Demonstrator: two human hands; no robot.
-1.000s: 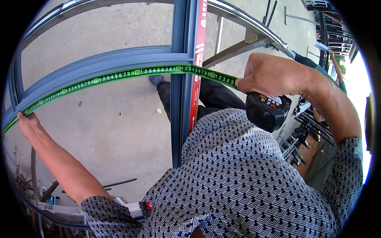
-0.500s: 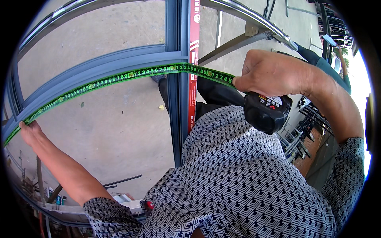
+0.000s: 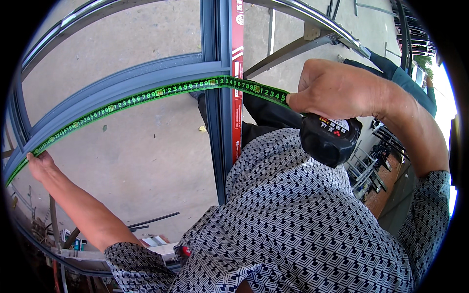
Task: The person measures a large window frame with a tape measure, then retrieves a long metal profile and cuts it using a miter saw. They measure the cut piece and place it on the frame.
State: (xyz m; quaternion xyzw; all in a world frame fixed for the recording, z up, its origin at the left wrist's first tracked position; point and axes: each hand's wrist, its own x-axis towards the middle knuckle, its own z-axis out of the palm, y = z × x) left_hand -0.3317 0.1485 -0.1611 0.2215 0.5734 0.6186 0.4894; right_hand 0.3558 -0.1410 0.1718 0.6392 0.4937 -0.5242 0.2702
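Observation:
A green tape measure blade [image 3: 141,99] stretches along a grey metal frame bar [image 3: 122,80], from the far left to my right hand. At the right, my right hand [image 3: 337,90] is closed on the blade, with the thumb side pressed to it. The black tape measure case [image 3: 330,139] hangs just beneath that hand. My left hand [image 3: 41,165] pinches the lower edge of the blade against the frame at the left. An upright grey profile [image 3: 215,122] passes below the blade near the middle. Beyond my left hand, the tape's end is out of sight.
A red-and-white printed strip [image 3: 237,112] runs along the upright profile. A curved metal rail [image 3: 97,10] crosses the far side, with a diagonal brace [image 3: 288,56] under it. Another person's sleeve [image 3: 410,88] shows at the right. Stacked metal pieces [image 3: 371,171] lie at lower right.
The view has shifted slightly. Both hands keep their hold on the tape measure, which stays stretched in the same place along the frame. The other person at the right has moved a little.

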